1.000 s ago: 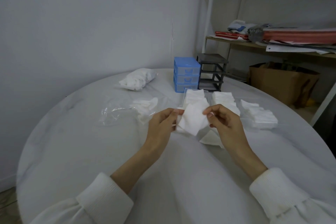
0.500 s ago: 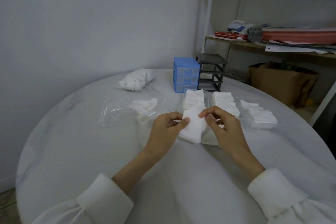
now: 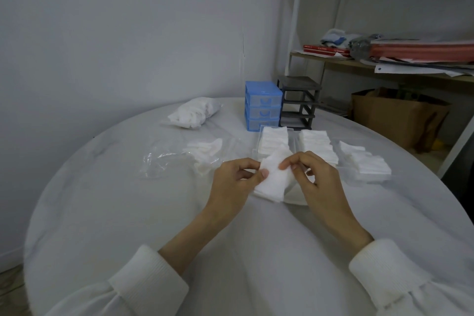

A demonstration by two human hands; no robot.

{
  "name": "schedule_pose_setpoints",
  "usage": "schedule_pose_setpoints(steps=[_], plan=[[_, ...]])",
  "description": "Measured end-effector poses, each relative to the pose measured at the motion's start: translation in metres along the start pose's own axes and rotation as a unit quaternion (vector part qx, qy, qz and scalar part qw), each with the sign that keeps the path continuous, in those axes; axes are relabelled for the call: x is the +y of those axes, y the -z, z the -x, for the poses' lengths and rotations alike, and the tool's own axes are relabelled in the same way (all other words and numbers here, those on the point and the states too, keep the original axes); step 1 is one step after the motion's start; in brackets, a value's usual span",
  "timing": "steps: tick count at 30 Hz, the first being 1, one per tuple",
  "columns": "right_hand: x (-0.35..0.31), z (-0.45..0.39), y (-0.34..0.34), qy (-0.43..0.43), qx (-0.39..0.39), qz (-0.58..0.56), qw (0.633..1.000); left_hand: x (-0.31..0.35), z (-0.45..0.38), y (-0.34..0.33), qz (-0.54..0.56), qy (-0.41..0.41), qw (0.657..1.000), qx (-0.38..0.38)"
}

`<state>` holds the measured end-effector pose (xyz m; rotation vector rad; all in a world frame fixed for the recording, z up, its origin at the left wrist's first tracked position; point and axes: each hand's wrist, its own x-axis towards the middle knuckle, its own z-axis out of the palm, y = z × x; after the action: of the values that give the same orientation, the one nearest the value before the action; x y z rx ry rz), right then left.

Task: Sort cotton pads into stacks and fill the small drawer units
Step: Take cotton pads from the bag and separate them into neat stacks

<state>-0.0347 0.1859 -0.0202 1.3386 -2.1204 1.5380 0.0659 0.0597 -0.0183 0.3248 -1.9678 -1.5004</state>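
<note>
A: We see both hands pinching 1 small bundle of cotton pads [image 3: 273,182] just above the table [image 3: 107,213]. Left hand [image 3: 234,182] has thumb and fingers curled on the left edge, right hand [image 3: 314,177] pinches the top right corner.

B: Agreed. Bundle looks loose, corners fanned. We judge the risk is pads slipping out the bottom if either pinch eases.

A: Another pad [image 3: 295,194] lies flat under the right hand, so a drop could mix with it.

B: Beyond the hands we have 3 clear trays: left tray [image 3: 273,140], middle tray [image 3: 316,145], right tray [image 3: 364,163], all holding stacked pads. Reaching over could knock those rows askew.

A: Blue drawer unit [image 3: 263,106] is shut, grey drawer frame [image 3: 298,101] stands just beside it with its slots open. Further left, a clear bag [image 3: 179,156] with loose pads and a full bag [image 3: 195,113].

B: We can't tell the bundle count.
</note>
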Motion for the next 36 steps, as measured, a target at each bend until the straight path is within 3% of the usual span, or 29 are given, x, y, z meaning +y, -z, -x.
schedule_pose_setpoints(steps=[17, 22, 28, 36], plan=[[-0.003, 0.001, 0.004, -0.053, 0.067, -0.048, 0.995, -0.007, -0.004, 0.003, 0.054, 0.002, 0.997, 0.055], [-0.009, 0.001, 0.002, -0.1, 0.03, -0.11, 0.988, -0.009, -0.006, 0.005, 0.086, -0.01, 0.993, 0.079], [-0.013, 0.004, -0.004, -0.123, -0.018, -0.137, 0.983, -0.005, -0.001, 0.002, 0.106, -0.003, 0.994, 0.007], [-0.011, 0.002, -0.003, -0.111, 0.019, -0.161, 0.981, -0.001, 0.002, -0.005, 0.13, 0.003, 0.991, -0.037]])
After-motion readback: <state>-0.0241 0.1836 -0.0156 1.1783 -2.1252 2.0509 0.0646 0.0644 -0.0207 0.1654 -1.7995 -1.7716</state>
